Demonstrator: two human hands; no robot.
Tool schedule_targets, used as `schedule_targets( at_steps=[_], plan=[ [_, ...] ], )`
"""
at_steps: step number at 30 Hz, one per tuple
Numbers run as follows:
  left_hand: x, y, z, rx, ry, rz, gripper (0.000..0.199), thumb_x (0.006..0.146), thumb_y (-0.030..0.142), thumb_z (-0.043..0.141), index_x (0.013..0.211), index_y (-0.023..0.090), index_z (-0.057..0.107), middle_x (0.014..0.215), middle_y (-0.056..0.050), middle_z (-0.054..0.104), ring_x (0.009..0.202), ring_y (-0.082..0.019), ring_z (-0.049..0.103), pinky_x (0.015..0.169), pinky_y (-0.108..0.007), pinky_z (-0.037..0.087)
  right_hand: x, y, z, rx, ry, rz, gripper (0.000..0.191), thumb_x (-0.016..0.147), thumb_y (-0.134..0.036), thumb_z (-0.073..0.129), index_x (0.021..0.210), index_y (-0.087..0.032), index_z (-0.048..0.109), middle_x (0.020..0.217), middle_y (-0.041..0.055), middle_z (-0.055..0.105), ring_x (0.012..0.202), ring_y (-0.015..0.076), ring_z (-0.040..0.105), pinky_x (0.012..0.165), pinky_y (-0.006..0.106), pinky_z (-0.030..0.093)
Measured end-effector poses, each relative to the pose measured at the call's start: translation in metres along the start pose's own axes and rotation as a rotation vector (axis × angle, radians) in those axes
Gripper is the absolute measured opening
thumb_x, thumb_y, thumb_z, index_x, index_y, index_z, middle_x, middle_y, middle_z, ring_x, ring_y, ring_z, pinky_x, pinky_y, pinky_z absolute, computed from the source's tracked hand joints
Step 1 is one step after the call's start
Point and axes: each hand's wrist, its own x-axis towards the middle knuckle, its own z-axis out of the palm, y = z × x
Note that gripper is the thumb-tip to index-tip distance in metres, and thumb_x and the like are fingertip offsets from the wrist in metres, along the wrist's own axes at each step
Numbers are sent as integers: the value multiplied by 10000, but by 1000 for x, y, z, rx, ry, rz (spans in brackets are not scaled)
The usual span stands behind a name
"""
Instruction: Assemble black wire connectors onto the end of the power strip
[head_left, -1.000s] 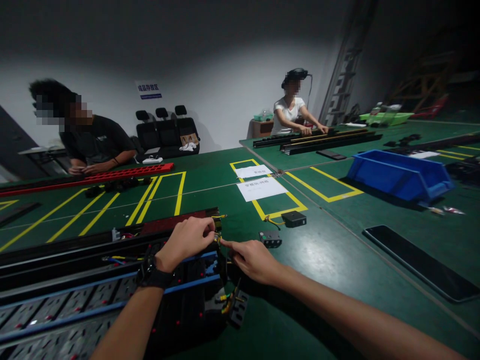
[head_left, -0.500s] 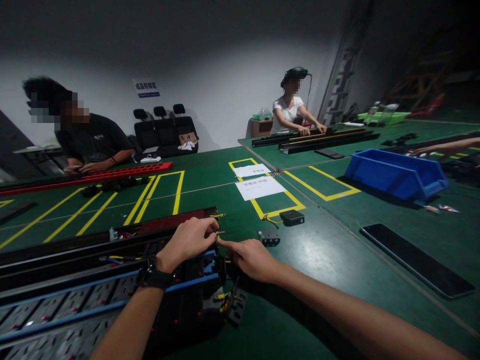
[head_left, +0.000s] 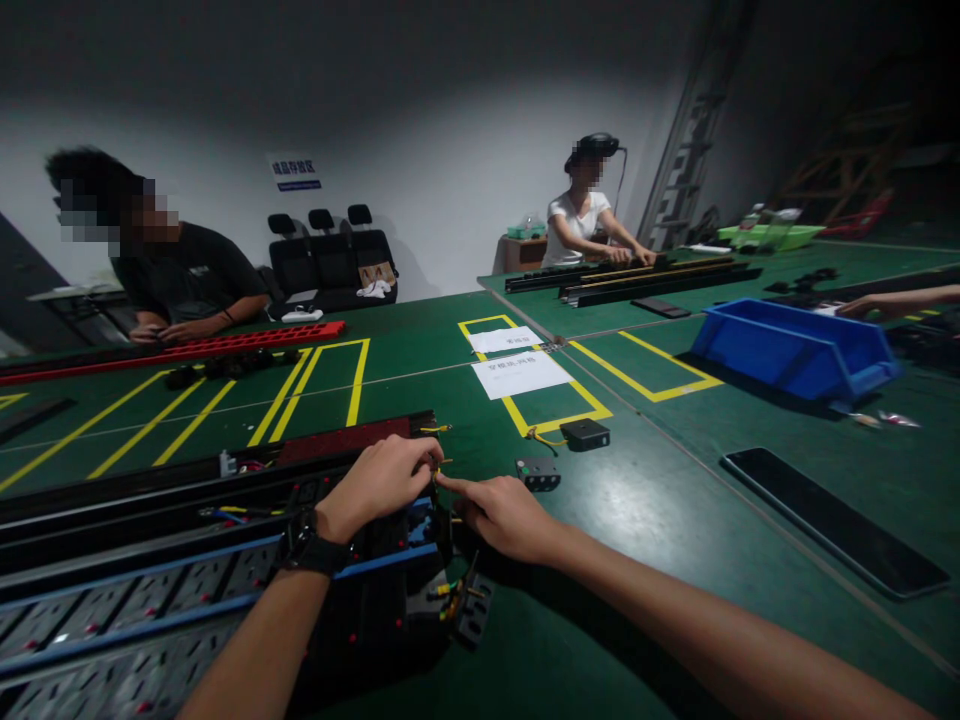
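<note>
My left hand point(head_left: 386, 475), with a black watch on its wrist, is closed in a pinch at the end of a black rail strip point(head_left: 345, 440). Small yellowish pieces, perhaps wire ends, show at its fingertips; their kind is unclear. My right hand point(head_left: 506, 515) reaches in from the right, index fingertip against that same spot, other fingers curled under. Whatever they hold is hidden. Below lie black socket strips with blue edging point(head_left: 386, 565). A black end block point(head_left: 474, 610) with yellow and green wires hangs near their ends.
Two small black blocks, one with a yellow wire point(head_left: 585, 435) and one with holes point(head_left: 538, 473), lie right of my hands. Farther out are a phone point(head_left: 832, 520), a blue bin point(head_left: 795, 350) and paper labels point(head_left: 521, 375). Co-workers sit across the table; another person's hand point(head_left: 870, 303) reaches in at right.
My hands stay nearly in place, with only a slight shift at the fingertips. The co-worker's hands at the back and the hand at the far right have moved a little.
</note>
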Motion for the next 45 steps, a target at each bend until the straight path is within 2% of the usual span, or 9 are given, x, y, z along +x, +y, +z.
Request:
schedule_targets(
  at_steps=[14, 22, 29, 45],
  plan=[
    [0, -3, -3, 39, 16, -37, 265, 941, 267, 542, 1091, 258, 760, 1033, -61, 807, 961, -270, 758, 764, -357, 506, -1, 2, 3, 19, 43, -26, 654, 891, -119, 528, 1527, -240, 620, 1086, 107, 842, 809, 240, 762, 718, 322, 466],
    [2, -3, -1, 52, 20, 30, 293, 944, 187, 534, 1081, 247, 786, 1151, -68, 797, 1066, -272, 740, 897, -403, 550, 0, 4, 5, -2, 41, -36, 637, 900, -130, 534, 1522, -237, 624, 1088, 107, 841, 792, 232, 754, 722, 317, 469],
    [1, -5, -2, 46, 13, 51, 298, 961, 173, 549, 1119, 243, 791, 1178, -77, 797, 1081, -267, 740, 922, -399, 559, 0, 0, -1, -22, -14, -6, 638, 926, -130, 541, 1549, -255, 595, 1122, 105, 838, 868, 246, 780, 766, 320, 494],
    [2, -4, -1, 72, 25, 41, 278, 941, 216, 555, 1045, 254, 810, 1097, -61, 817, 1007, -254, 755, 844, -361, 553, 1, -2, -4, -19, -4, -26, 636, 916, -103, 540, 1533, -242, 614, 1107, 100, 838, 828, 225, 761, 758, 319, 511]
  ],
)
